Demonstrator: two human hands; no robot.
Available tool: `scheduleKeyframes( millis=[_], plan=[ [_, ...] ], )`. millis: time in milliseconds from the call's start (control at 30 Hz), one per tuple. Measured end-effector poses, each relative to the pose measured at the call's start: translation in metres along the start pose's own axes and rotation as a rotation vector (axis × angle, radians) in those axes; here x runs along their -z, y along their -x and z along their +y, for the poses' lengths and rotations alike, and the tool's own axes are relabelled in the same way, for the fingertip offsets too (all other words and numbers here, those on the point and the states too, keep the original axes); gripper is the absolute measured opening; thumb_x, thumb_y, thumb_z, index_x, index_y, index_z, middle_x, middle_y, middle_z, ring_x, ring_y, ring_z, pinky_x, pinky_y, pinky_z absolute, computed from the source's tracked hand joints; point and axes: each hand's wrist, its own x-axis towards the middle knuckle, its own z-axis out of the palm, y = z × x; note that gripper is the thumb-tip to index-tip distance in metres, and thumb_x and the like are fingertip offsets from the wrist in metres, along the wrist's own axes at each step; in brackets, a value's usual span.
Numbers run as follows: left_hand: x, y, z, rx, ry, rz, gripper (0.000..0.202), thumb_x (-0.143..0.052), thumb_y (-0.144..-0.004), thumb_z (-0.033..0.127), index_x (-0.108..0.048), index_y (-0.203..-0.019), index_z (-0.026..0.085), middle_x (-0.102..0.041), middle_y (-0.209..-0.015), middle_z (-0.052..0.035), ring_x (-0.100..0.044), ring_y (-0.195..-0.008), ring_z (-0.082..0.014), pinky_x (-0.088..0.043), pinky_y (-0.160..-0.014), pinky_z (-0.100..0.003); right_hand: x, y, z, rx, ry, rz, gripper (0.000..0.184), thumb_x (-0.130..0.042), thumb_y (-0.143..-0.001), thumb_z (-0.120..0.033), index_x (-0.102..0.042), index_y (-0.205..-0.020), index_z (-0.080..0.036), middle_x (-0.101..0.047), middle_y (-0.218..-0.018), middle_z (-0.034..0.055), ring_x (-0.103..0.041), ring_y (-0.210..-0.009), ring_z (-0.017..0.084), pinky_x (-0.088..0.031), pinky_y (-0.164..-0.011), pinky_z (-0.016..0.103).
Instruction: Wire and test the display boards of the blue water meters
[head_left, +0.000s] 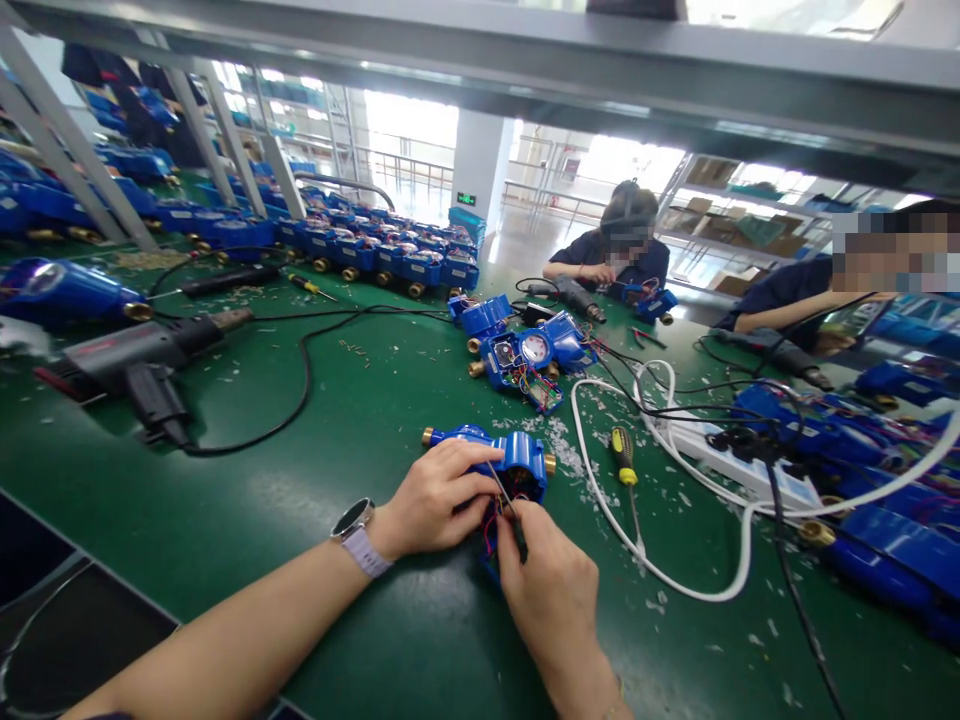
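Observation:
A blue water meter [525,455] with brass threaded ends lies on the green bench in front of me, its housing open and coloured wires showing. My left hand [442,495], with a watch on the wrist, grips the meter's near side, fingers closed against it. Pinched in my right hand [551,575] is a thin tool with a metal shaft [501,487], its tip pointing up and left at the housing. My right hand covers the tool's handle, so its exact kind is hidden. Wires [491,530] run beneath my fingers toward a blue part mostly behind my right hand.
A heat gun [142,360] lies at left, its black cable crossing the bench. More opened meters [517,350] stand ahead; rows of them [375,245] fill the back. A yellow-black screwdriver [622,455], white cable and power strip [739,460] lie right. Two co-workers sit opposite.

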Motion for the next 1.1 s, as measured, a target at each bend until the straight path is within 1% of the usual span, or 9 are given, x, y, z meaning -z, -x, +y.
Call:
scheduleKeyframes(
  millis=[67, 167, 300, 400, 533, 633, 800, 933, 1100],
  plan=[
    [-0.001, -0.001, 0.000, 0.010, 0.005, 0.022, 0.016, -0.053, -0.091, 0.012, -0.066, -0.098, 0.017, -0.065, -0.117, -0.0103, -0.060, -0.109, -0.0207, -0.051, -0.095, -0.039, 0.001, 0.000, 0.002, -0.045, -0.019, -0.003, 0.019, -0.043, -0.097, -0.023, -0.059, -0.087, -0.021, -0.067, -0.073, 0.0001, -0.065, -0.058, 0.016, -0.037, -0.051, 0.026],
    [-0.002, -0.002, -0.001, -0.001, -0.052, 0.034, 0.014, -0.054, -0.093, 0.017, -0.067, -0.098, 0.019, -0.066, -0.114, -0.0089, -0.061, -0.105, -0.0203, -0.052, -0.092, -0.038, 0.002, 0.000, 0.004, -0.091, -0.030, 0.010, 0.018, -0.045, -0.096, -0.026, -0.059, -0.086, -0.021, -0.066, -0.067, -0.0005, -0.062, -0.052, 0.015, -0.036, -0.050, 0.025],
    [-0.002, -0.004, 0.002, 0.029, -0.132, -0.043, 0.013, -0.056, -0.093, 0.023, -0.068, -0.091, 0.020, -0.065, -0.116, -0.0083, -0.060, -0.106, -0.0222, -0.049, -0.092, -0.038, 0.001, 0.000, 0.007, -0.114, -0.070, 0.034, 0.017, -0.046, -0.094, -0.028, -0.058, -0.085, -0.022, -0.065, -0.066, -0.0008, -0.061, -0.050, 0.016, -0.037, -0.049, 0.025],
    [-0.001, -0.004, 0.006, 0.062, -0.154, -0.103, 0.013, -0.055, -0.093, 0.024, -0.067, -0.089, 0.019, -0.063, -0.120, -0.0089, -0.059, -0.109, -0.0234, -0.046, -0.094, -0.039, 0.001, 0.000, 0.009, -0.168, -0.127, 0.023, 0.015, -0.048, -0.093, -0.030, -0.058, -0.085, -0.022, -0.065, -0.066, -0.0012, -0.061, -0.050, 0.016, -0.038, -0.049, 0.024],
    [-0.003, -0.006, 0.009, 0.080, -0.190, -0.123, 0.012, -0.055, -0.092, 0.024, -0.065, -0.092, 0.019, -0.061, -0.125, -0.0095, -0.057, -0.109, -0.0257, -0.044, -0.094, -0.041, 0.003, -0.001, 0.011, -0.215, -0.189, -0.008, 0.013, -0.050, -0.092, -0.031, -0.057, -0.084, -0.022, -0.066, -0.068, -0.0012, -0.061, -0.051, 0.015, -0.040, -0.050, 0.023],
    [-0.005, -0.008, 0.009, 0.095, -0.215, -0.138, 0.011, -0.056, -0.091, 0.025, -0.065, -0.094, 0.019, -0.060, -0.128, -0.0093, -0.057, -0.109, -0.0271, -0.043, -0.093, -0.042, 0.006, -0.002, 0.009, -0.218, -0.196, 0.000, 0.014, -0.050, -0.091, -0.031, -0.057, -0.083, -0.022, -0.066, -0.067, -0.0017, -0.061, -0.049, 0.015, -0.040, -0.049, 0.023],
    [-0.005, -0.009, 0.009, 0.106, -0.221, -0.160, 0.012, -0.056, -0.091, 0.027, -0.065, -0.092, 0.020, -0.060, -0.128, -0.0087, -0.057, -0.109, -0.0269, -0.043, -0.093, -0.042, 0.007, -0.004, 0.007, -0.206, -0.171, 0.023, 0.017, -0.047, -0.092, -0.031, -0.057, -0.081, -0.022, -0.065, -0.064, -0.0024, -0.059, -0.046, 0.015, -0.038, -0.047, 0.024],
    [-0.004, -0.009, 0.009, 0.091, -0.205, -0.137, 0.011, -0.056, -0.090, 0.023, -0.066, -0.088, 0.019, -0.060, -0.127, -0.0088, -0.057, -0.108, -0.0261, -0.045, -0.094, -0.041, 0.006, 0.000, 0.010, -0.210, -0.177, -0.012, 0.014, -0.050, -0.093, -0.030, -0.058, -0.085, -0.023, -0.067, -0.069, -0.0020, -0.061, -0.051, 0.015, -0.039, -0.050, 0.023],
    [-0.003, -0.009, 0.008, 0.090, -0.185, -0.119, 0.010, -0.057, -0.086, 0.018, -0.066, -0.090, 0.019, -0.059, -0.129, -0.0091, -0.058, -0.109, -0.0264, -0.047, -0.094, -0.042, 0.003, 0.004, 0.012, -0.200, -0.188, 0.001, 0.013, -0.051, -0.093, -0.031, -0.058, -0.086, -0.023, -0.066, -0.069, -0.0027, -0.059, -0.050, 0.014, -0.038, -0.050, 0.023]
  ],
)
